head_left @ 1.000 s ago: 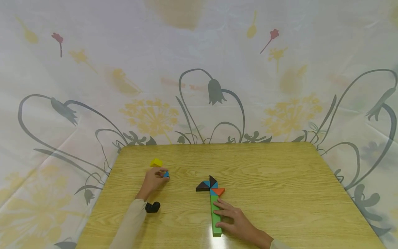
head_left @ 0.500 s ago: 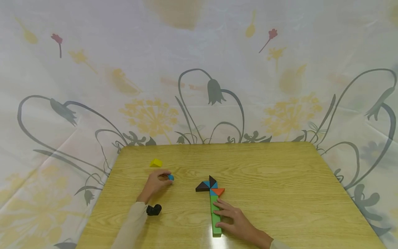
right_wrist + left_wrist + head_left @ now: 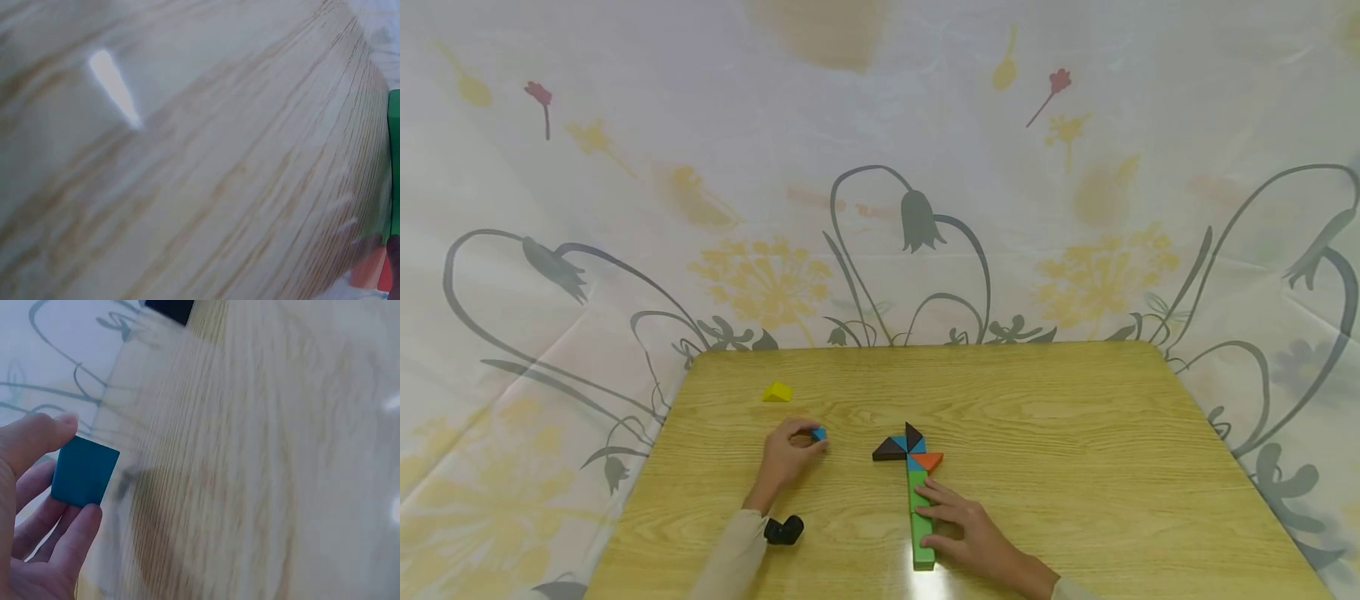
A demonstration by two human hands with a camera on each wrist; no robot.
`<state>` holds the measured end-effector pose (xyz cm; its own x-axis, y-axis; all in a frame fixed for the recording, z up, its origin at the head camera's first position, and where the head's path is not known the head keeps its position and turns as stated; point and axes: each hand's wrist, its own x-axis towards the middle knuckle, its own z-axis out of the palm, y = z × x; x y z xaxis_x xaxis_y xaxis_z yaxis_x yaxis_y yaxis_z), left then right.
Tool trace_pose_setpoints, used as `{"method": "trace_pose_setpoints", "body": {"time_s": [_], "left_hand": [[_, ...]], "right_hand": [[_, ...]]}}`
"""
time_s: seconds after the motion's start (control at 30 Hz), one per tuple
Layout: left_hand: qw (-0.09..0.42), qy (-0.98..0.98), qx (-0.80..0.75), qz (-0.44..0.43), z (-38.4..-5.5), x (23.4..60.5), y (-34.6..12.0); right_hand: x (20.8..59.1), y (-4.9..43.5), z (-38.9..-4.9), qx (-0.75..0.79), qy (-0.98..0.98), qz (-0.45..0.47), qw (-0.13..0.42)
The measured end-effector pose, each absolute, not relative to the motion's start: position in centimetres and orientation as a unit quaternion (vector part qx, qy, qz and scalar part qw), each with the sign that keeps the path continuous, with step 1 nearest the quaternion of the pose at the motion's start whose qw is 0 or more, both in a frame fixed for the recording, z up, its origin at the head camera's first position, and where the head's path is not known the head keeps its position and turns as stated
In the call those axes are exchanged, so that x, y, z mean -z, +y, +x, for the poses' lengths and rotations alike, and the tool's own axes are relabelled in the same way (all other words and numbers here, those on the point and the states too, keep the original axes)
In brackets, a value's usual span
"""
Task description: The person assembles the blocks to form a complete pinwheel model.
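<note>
My left hand [image 3: 784, 461] pinches a small blue block [image 3: 820, 434] between thumb and fingertips, left of the block figure. In the left wrist view, a flat, four-sided face of this blue block [image 3: 85, 472] shows between the thumb and fingers. My right hand [image 3: 966, 533] rests its outstretched fingers along two green blocks [image 3: 921, 537] laid end to end. Above them sits a pinwheel of triangular blocks: dark ones [image 3: 889, 451] at left and top, an orange one [image 3: 928, 460] at right, blue ones [image 3: 917, 447] around the centre.
A yellow block [image 3: 778, 392] lies at the table's back left. The wood-grain table [image 3: 1075, 433] ends at a flower-printed curtain [image 3: 880, 275]. A black device [image 3: 785, 531] sits at the left wrist. Green block sides [image 3: 395, 162] show at the right wrist view's edge.
My left hand has come right and nearer, away from the yellow block, turning the blue block in its fingertips. My right hand and the block figure stay put.
</note>
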<state>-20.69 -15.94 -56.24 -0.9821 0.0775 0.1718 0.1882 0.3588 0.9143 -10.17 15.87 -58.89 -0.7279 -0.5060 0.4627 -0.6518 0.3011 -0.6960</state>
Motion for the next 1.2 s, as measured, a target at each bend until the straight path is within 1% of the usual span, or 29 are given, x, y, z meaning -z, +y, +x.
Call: {"method": "trace_pose_setpoints", "body": {"time_s": [0.17,0.27,0.43,0.57,0.83,1.0,1.2], "left_hand": [[0.081,-0.824,0.555,-0.082,-19.7,56.3,-14.9],[0.081,-0.825,0.555,-0.071,-19.1,56.3,-14.4],[0.064,-0.824,0.561,-0.051,-18.0,56.4,-13.5],[0.065,-0.825,0.559,-0.046,-17.2,56.5,-12.6],[0.085,-0.845,0.526,-0.056,-16.2,56.7,-10.9],[0.113,-0.848,0.514,-0.061,-15.9,56.7,-10.1],[0.125,-0.834,0.535,-0.053,-15.5,56.5,-8.9]], "right_hand": [[58.8,15.9,-10.1,-0.470,-0.802,0.361,0.078],[58.8,15.9,-10.1,-0.471,-0.802,0.360,0.076],[58.8,16.0,-10.1,-0.468,-0.805,0.358,0.071],[58.8,16.0,-10.0,-0.468,-0.807,0.355,0.066],[58.9,16.0,-10.0,-0.467,-0.808,0.353,0.067],[58.8,16.0,-10.0,-0.465,-0.808,0.356,0.069],[58.9,16.0,-10.0,-0.461,-0.812,0.352,0.067]]}}
